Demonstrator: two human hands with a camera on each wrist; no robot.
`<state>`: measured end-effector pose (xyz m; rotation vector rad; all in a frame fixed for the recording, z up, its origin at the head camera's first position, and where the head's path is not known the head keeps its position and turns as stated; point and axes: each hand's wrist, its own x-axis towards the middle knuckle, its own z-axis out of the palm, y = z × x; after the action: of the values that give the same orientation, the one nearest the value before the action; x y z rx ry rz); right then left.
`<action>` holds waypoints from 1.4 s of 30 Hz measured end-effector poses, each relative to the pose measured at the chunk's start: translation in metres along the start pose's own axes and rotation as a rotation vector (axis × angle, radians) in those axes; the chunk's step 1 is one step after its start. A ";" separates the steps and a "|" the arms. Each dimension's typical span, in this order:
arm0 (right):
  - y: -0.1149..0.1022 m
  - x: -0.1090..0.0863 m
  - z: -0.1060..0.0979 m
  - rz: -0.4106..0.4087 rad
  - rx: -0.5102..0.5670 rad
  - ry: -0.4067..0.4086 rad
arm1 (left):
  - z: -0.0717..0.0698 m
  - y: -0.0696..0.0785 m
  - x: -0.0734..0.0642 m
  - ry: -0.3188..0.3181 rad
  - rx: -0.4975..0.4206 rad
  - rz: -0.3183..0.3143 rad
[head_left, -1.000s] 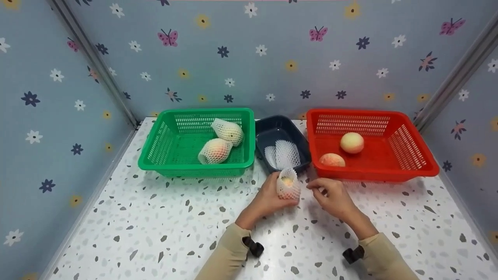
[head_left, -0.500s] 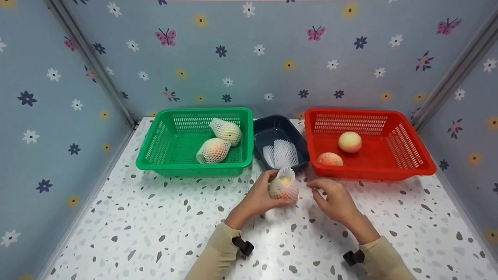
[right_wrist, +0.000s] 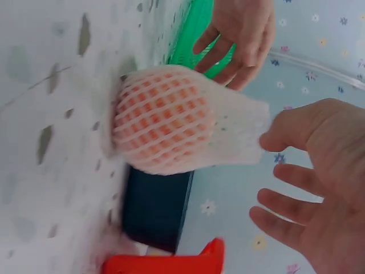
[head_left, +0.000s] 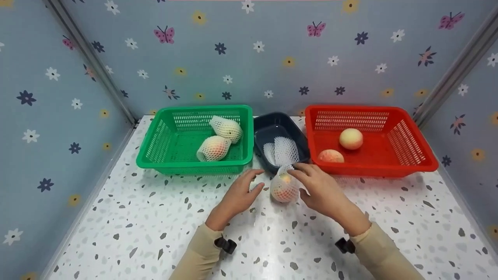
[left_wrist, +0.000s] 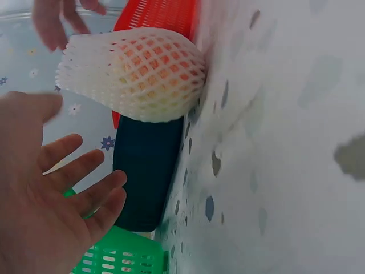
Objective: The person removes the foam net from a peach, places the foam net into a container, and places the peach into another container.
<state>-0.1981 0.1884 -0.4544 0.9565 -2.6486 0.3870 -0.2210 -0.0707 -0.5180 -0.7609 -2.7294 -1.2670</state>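
A peach (head_left: 284, 189) in a white foam net sleeve stands on the table, the sleeve's loose end pointing up. To its left, my left hand (head_left: 239, 196) is held apart from it with the fingers spread, as the left wrist view also shows. My right hand (head_left: 321, 190) is at the peach's right, fingers loosely bent around the upper sleeve. In the right wrist view, the right thumb (right_wrist: 285, 128) is close to the sleeve's end; whether it touches I cannot tell. Neither hand grips the peach.
Behind the peach, a dark blue tray (head_left: 262, 123) holds white foam nets (head_left: 286, 151). The green basket (head_left: 194, 168) at left contains two netted peaches (head_left: 214, 148). Two bare peaches (head_left: 351, 139) lie in the red basket (head_left: 373, 171) at right. Patterned walls enclose the table.
My left hand has let go of the netted peach and drawn back to the left. The peach now stands on the table. My right hand has moved left to the sleeve's top, its fingers opening.
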 end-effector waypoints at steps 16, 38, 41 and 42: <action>-0.013 0.041 0.019 0.037 -0.057 -0.203 | -0.004 0.019 0.011 0.363 0.501 0.216; 0.001 0.050 0.001 -0.054 0.052 -0.052 | -0.002 0.011 0.009 0.310 0.458 0.189; 0.003 0.050 -0.004 -0.052 0.053 -0.037 | 0.000 0.011 0.008 0.303 0.438 0.196; 0.004 0.050 -0.006 -0.051 0.052 -0.033 | 0.001 0.010 0.008 0.299 0.433 0.198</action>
<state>-0.2363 0.1642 -0.4315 1.0528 -2.6493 0.4346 -0.2229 -0.0609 -0.5097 -0.7042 -2.4767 -0.6533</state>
